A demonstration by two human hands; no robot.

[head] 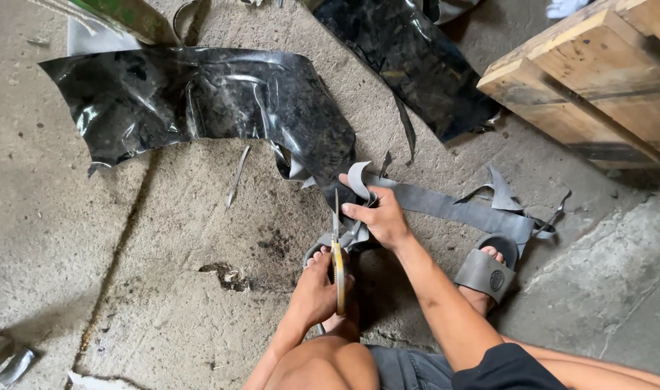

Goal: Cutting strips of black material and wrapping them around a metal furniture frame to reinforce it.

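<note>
My right hand [379, 218] pinches the cut edge of a glossy black sheet [200, 94] where a long grey strip [453, 209] runs off to the right. My left hand [317, 289] is closed around the yellow handles of a pair of shears [337, 253]. Their blades point up into the sheet just left of my right thumb. The left hand sits low over my left foot, so its fingers are partly hard to tell from the toes. My right foot wears a grey sandal [486, 273] that rests on the strip's far end.
A second black sheet [409, 65] lies at the top centre. Stacked wooden planks [597, 79] fill the upper right. Thin offcuts [237, 177] and grey scraps [503, 193] litter the cracked concrete floor [91, 253]. More scraps [12, 361] lie at the lower left.
</note>
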